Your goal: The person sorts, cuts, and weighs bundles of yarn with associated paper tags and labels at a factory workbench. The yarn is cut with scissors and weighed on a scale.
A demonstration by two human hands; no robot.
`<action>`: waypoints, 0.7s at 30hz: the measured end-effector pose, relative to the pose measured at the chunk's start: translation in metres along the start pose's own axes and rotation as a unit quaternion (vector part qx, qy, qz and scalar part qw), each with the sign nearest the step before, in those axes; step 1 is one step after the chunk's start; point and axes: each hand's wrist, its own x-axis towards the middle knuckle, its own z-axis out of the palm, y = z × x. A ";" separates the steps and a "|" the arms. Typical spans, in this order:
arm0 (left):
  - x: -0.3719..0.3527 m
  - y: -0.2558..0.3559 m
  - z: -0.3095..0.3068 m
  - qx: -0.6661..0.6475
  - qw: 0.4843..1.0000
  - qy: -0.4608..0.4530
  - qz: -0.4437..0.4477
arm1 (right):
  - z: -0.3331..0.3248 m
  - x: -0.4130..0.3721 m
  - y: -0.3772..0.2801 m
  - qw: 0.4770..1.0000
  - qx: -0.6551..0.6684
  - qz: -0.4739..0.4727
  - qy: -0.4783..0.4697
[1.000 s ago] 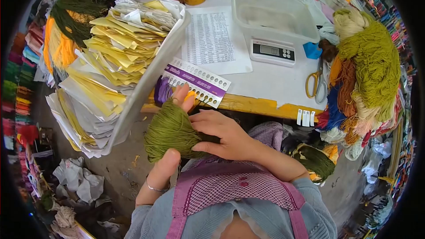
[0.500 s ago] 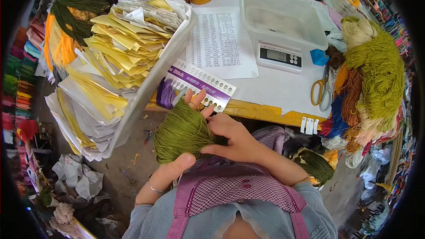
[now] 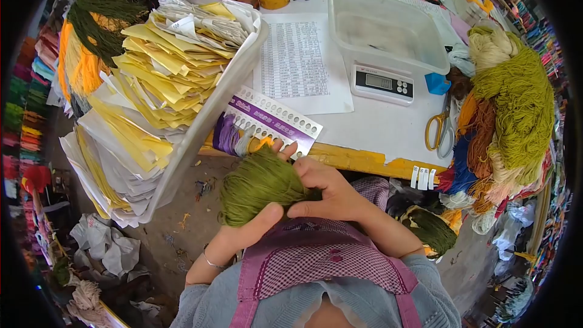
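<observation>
A thick bundle of olive green thread (image 3: 261, 185) is held in front of the apron, just off the table's front edge. My left hand (image 3: 255, 225) wraps round it from below, with its thumb on the near side and fingertips showing beyond the top. At the bundle's right end my right hand (image 3: 325, 191) grips the gathered strands between thumb and fingers. Behind the bundle, a purple and white card with holes (image 3: 273, 120) lies on the table edge, with purple thread (image 3: 226, 135) hanging from it.
A bin of yellow and white papers (image 3: 164, 79) stands at left. On the table (image 3: 376, 127) are a printed sheet (image 3: 294, 61), a scale (image 3: 382, 82) with a clear tub (image 3: 388, 27) behind it, scissors (image 3: 438, 130) and white tags (image 3: 423, 178). Thread skeins (image 3: 513, 97) hang at right.
The green bundle has shifted slightly right and down, and my left fingers show less beyond it. Orange thread on the card now shows above the bundle.
</observation>
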 end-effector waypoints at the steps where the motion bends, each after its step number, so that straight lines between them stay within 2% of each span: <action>1: -0.001 -0.002 0.002 0.075 0.997 -0.004 0.021 | 0.002 -0.002 0.000 1.000 0.002 0.003 0.001; 3: 0.003 -0.005 0.005 0.048 0.998 0.007 0.041 | 0.001 -0.001 -0.002 0.999 0.013 0.009 0.029; 4: 0.002 -0.007 0.004 0.045 0.999 0.015 0.016 | 0.001 -0.004 -0.003 0.999 0.013 0.010 0.030; 6: 0.003 -0.007 0.005 0.043 0.999 0.025 -0.009 | 0.000 -0.010 -0.002 0.982 0.117 0.140 0.050; 7: 0.003 -0.005 0.008 -0.031 0.997 0.054 -0.033 | 0.000 -0.012 -0.002 0.982 0.117 0.140 0.049; 8: 0.003 -0.004 0.009 -0.105 0.989 0.082 -0.057 | 0.000 -0.013 -0.002 0.968 0.172 0.163 0.083; 9: 0.001 -0.007 0.008 -0.106 0.989 0.083 -0.057 | 0.000 -0.013 -0.002 0.949 0.225 0.186 0.117; 11: -0.005 -0.014 0.005 -0.128 0.973 0.138 -0.130 | 0.003 -0.007 -0.013 0.935 0.267 0.191 0.136; 12: -0.005 -0.013 0.007 -0.129 0.973 0.139 -0.130 | 0.004 -0.005 -0.017 0.917 0.309 0.197 0.155; 14: -0.003 -0.009 0.012 -0.054 0.979 0.160 -0.111 | 0.003 -0.007 -0.015 0.934 0.267 0.192 0.140; 16: -0.004 -0.014 0.011 -0.018 0.986 0.143 -0.087 | 0.001 -0.010 -0.009 0.947 0.226 0.189 0.128; 18: -0.004 -0.015 0.011 0.018 0.990 0.126 -0.060 | -0.005 -0.013 0.001 0.994 0.033 0.082 0.061; 21: 0.000 -0.009 0.013 0.080 0.992 0.087 -0.049 | -0.004 -0.017 0.002 0.992 0.023 0.055 0.111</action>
